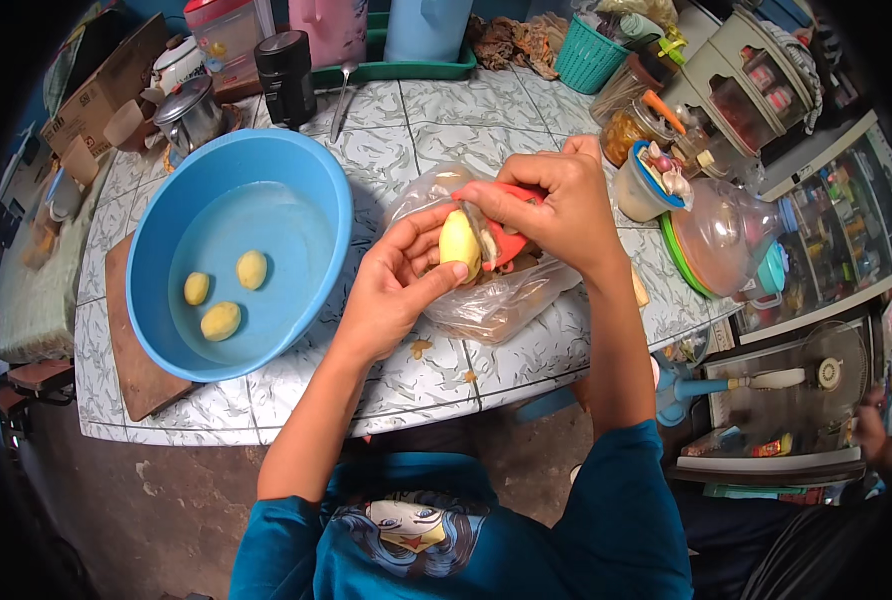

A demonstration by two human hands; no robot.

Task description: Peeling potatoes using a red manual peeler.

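A peeled yellow potato [458,244] is held in my left hand [408,274], thumb at its lower end and fingers behind it. My right hand [558,206] grips a red-handled peeler [507,225], its blade against the potato's right side. Beneath both hands a clear plastic bag [491,307] lies on the tiled table, with brownish contents partly hidden. To the left, a blue basin [239,367] holds water and three peeled potatoes, one [251,270] at the upper right, one [196,288] at the left and one [220,321] lowest.
Under the basin's left side lies a wooden board [142,375]. Behind stand a black tumbler [286,79], a metal spoon [341,101] and a green tray [416,71] with pitchers. At right are a garlic tub [644,187], jars and a teal basket [590,54].
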